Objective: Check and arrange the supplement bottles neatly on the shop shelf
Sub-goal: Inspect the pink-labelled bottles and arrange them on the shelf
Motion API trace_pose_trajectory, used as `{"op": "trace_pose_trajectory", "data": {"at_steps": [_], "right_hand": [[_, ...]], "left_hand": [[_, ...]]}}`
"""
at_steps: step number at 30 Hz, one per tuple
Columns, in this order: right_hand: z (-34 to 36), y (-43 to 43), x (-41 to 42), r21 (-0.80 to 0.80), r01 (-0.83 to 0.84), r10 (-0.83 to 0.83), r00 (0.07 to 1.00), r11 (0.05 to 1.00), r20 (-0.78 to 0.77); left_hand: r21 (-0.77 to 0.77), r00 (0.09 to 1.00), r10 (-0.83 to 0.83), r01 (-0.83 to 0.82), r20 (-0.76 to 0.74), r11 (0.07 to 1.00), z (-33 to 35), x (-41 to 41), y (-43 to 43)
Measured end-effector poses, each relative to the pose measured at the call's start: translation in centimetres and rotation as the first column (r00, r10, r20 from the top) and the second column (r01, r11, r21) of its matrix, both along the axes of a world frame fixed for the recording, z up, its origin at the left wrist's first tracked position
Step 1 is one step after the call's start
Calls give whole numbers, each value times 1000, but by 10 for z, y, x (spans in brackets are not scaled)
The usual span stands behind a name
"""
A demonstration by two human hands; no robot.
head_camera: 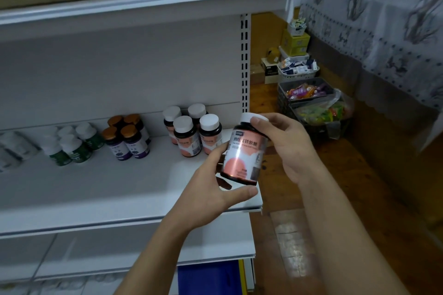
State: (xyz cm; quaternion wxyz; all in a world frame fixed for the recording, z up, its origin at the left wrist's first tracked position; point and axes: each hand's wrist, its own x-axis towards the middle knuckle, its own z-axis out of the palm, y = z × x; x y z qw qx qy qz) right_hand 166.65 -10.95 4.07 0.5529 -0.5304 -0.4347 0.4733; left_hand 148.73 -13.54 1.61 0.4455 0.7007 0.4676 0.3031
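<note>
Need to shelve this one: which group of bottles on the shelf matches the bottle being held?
The rightmost group: four dark bottles, white caps, pink labels like the held bottle. The gold-capped group and green-labelled group differ.

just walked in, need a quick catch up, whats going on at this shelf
A person holds a pink-label bottle in both hands at the right end of the shelf, label facing them. The left hand grips its base, the right hand its white cap. Four matching bottles stand on the shelf behind it, with gold-capped bottles and green-label bottles further left.
</note>
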Motion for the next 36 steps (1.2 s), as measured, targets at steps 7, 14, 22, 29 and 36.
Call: {"op": "trace_pose_trajectory", "data": {"at_steps": [7, 14, 22, 29, 36], "right_hand": [[7, -9, 12, 127, -439, 435, 898, 889, 59], [2, -2, 7, 183, -243, 221, 966, 953, 133], [-10, 5, 0, 46, -66, 59, 989, 997, 137], [-2, 14, -16, 22, -69, 46, 839, 997, 541], [9, 48, -23, -130, -115, 170, 796, 985, 582]], "left_hand": [[85, 990, 141, -141, 0, 986, -6, 6, -1], [122, 988, 152, -155, 35, 980, -7, 5, 0], [97, 985, 161, -154, -65, 983, -10, 6, 9], [106, 970, 224, -214, -96, 971, -30, -3, 26], [274, 842, 280, -165, -462, 948, -41, -24, 45]]}}
